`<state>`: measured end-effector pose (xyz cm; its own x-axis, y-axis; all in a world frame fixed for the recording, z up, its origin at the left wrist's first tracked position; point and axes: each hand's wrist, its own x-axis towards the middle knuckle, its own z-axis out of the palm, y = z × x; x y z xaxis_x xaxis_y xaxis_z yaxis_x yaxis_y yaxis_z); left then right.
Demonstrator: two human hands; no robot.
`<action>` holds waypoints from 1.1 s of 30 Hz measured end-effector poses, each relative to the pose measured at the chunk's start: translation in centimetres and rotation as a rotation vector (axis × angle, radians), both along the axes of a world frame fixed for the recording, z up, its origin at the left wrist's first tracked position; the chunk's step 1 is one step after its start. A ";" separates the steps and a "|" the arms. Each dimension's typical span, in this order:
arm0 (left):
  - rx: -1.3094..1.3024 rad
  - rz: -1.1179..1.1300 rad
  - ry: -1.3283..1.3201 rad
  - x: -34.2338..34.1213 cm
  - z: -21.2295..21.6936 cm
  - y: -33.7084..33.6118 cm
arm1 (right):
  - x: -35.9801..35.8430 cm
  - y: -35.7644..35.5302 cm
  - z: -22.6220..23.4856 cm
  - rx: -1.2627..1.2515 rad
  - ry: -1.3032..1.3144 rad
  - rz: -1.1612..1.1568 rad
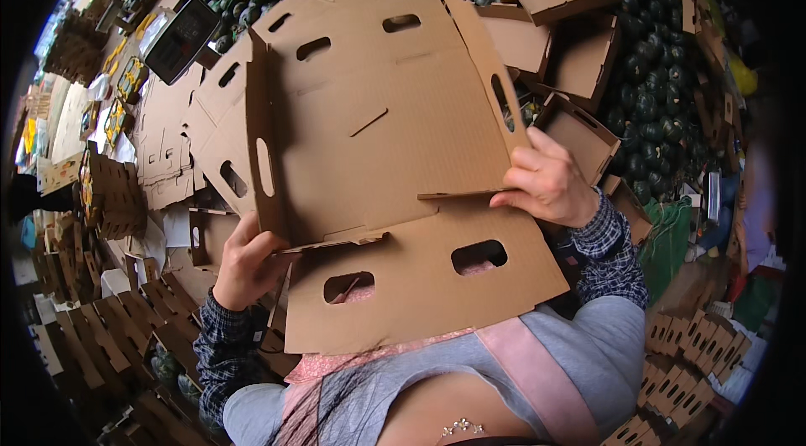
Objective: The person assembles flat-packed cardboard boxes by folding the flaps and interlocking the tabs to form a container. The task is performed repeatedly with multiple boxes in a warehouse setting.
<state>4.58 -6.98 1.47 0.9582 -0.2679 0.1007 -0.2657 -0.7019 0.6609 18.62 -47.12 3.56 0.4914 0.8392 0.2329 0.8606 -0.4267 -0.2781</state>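
Left hand [246,268] and right hand [552,181] each pinch a near corner of the part-folded cardboard tray [378,165] before the torso [437,366], corner folding apparently under way, the near flap [411,291] likely needing raising next.

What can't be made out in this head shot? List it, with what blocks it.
Head view:
- Palms of the left hand and right hand: hidden by the backs of the hands.
- Whatever lies beneath the cardboard blank: covered by it.
- Most of the pink cloth: behind the blank's front panel.
- Dark display: any readout too small and dim.
- Cartons, lower right: cut off by the fisheye rim.
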 end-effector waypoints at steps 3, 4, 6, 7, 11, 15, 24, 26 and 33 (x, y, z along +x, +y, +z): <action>-0.009 -0.092 0.133 -0.9 0.7 -0.1 | 0.9 -2.3 -1.9 0.173 0.488 0.184; 0.001 -0.183 0.154 -1.0 1.1 0.1 | 0.5 -2.7 -2.0 0.237 0.596 0.213; -0.041 -0.193 0.219 -1.5 1.2 0.4 | 0.1 -3.4 -2.0 0.363 0.803 0.280; -0.062 -0.194 0.253 -1.8 1.2 0.3 | -0.3 -3.6 -2.3 0.376 0.761 0.285; -0.423 0.229 0.136 -3.4 -2.0 -1.7 | -3.9 -2.3 -5.4 0.649 0.670 -0.080; -0.521 0.643 -0.063 -3.6 -5.0 -4.7 | -7.7 0.5 -8.0 0.826 0.668 -0.534; 0.217 0.364 -0.028 -2.8 -1.8 -6.2 | -7.2 0.5 -9.0 0.495 0.070 -0.407; 0.555 0.280 -0.133 -2.3 -0.8 -6.9 | -7.9 1.9 -6.4 0.073 -0.212 -0.270; 0.717 -0.339 0.066 0.1 -1.4 -6.7 | -6.7 4.9 -6.0 -0.233 0.138 0.012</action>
